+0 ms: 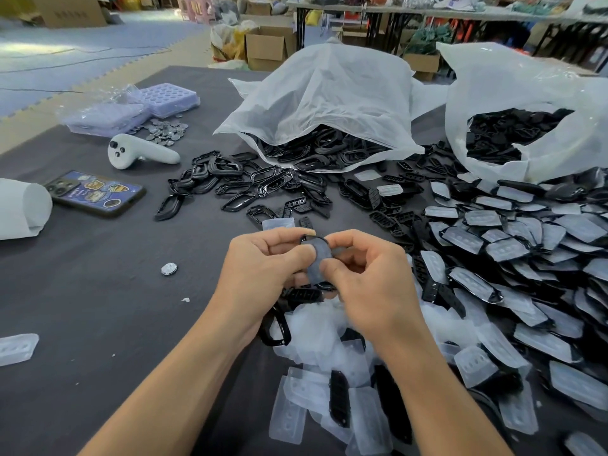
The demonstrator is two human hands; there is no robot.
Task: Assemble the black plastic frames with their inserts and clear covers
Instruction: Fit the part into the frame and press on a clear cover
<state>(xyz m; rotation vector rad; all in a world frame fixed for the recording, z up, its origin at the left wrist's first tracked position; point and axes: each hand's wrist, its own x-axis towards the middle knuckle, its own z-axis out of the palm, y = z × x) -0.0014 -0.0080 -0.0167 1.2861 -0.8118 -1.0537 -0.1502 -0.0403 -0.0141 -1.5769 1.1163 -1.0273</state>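
Workshop w/ a dark grey table, cardboard boxes and more tables in the bkgd. Both hands are at centre. The left hand and right hand pinch one black frame between them, thumbs pressed on its clear-covered face and fingers curled behind. Just below the wrists lies a heap of clear covers. Beyond the fingertips are loose black frames, spilling from a white bag. A 2nd bag sits far right of the hands. Right of the right hand is a pile of covered frames. Left of the left hand is a small silver disc; further left and beyond are a phone and a white controller.
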